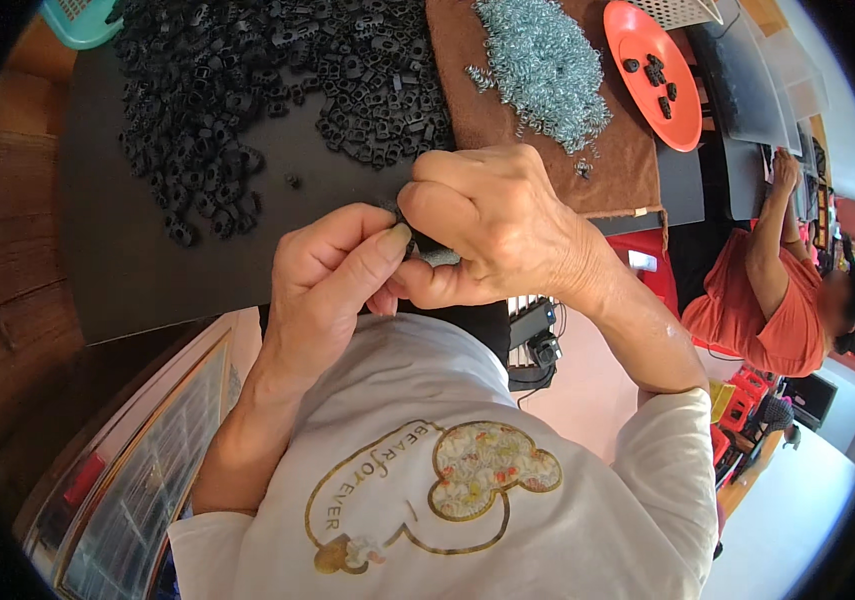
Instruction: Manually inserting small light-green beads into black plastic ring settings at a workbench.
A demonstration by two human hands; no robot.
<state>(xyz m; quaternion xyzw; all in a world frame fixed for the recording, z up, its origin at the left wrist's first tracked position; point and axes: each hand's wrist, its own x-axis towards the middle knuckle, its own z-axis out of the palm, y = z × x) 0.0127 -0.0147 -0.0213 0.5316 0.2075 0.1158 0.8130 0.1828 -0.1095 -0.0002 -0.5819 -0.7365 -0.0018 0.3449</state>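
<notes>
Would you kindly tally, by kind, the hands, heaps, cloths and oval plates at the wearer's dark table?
Bare left hand and right hand: 2
Heap of black plastic parts: 1
Heap of silvery metal springs: 1
Brown fabric cloth: 1
Red-orange oval plate: 1
Total: 6

Brighter right side, dimmer left, curved distortion toward black rim.

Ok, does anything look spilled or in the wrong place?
A little, maybe. One small black piece sits alone on the dark table, away from the big black heap, and a few springs lie apart from their pile on the brown cloth. They look like strays. Nothing looks clearly broken.
</notes>
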